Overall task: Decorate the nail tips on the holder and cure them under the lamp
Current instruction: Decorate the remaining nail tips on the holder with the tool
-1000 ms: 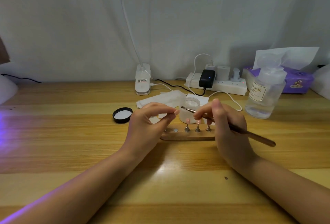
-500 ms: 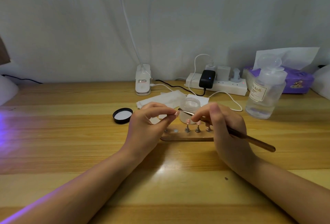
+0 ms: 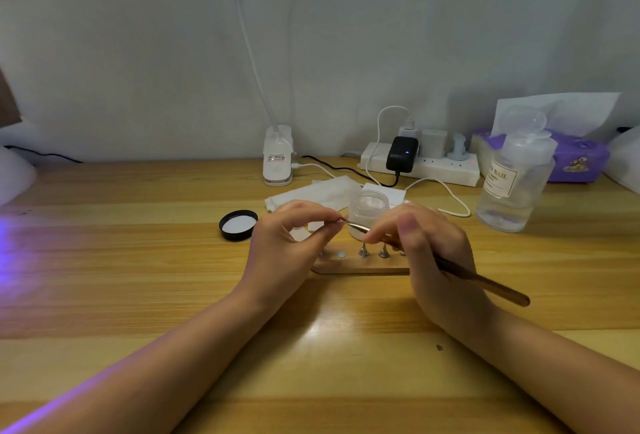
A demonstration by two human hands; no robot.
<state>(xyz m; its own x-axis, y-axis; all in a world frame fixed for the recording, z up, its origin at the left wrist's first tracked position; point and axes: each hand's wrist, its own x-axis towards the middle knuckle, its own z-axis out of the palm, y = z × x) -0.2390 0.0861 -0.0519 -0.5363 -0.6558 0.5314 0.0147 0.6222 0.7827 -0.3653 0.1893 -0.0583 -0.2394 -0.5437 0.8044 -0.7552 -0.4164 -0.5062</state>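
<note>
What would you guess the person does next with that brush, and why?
Probably stroke the brush tip along the small thing pinched in the left hand: the right hand already holds the tip against it, above the holder.

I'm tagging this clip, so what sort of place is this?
Probably a home desk used for nail art: a wooden table against a wall, a plugged-in power strip, a tissue box and a nail-liquid bottle.

Jar (image 3: 369, 208) behind holder (image 3: 360, 265)
</note>
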